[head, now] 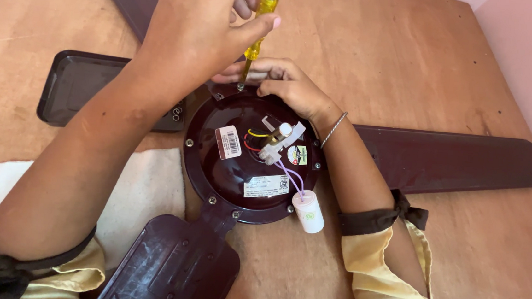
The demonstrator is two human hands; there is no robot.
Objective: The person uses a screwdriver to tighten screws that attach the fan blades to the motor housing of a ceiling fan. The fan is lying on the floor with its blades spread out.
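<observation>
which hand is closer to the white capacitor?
Right. The right hand rests on the motor housing's far rim, above the white capacitor; the left hand grips the yellow screwdriver farther away.

Yellow screwdriver (260, 25), maroon fan motor (214, 171), white capacitor (309, 212)

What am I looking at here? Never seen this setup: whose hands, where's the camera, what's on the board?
One picture, from a camera worn on a person's head, looking down at their own two bare hands. On the wooden board lies a dark maroon ceiling fan, motor side up, blades spread out, with coloured wires and a small white capacitor hanging off it. A white cloth lies under one side. The left hand holds a yellow screwdriver, tip down at the motor's rim. The right hand rests its fingers beside that spot.
</observation>
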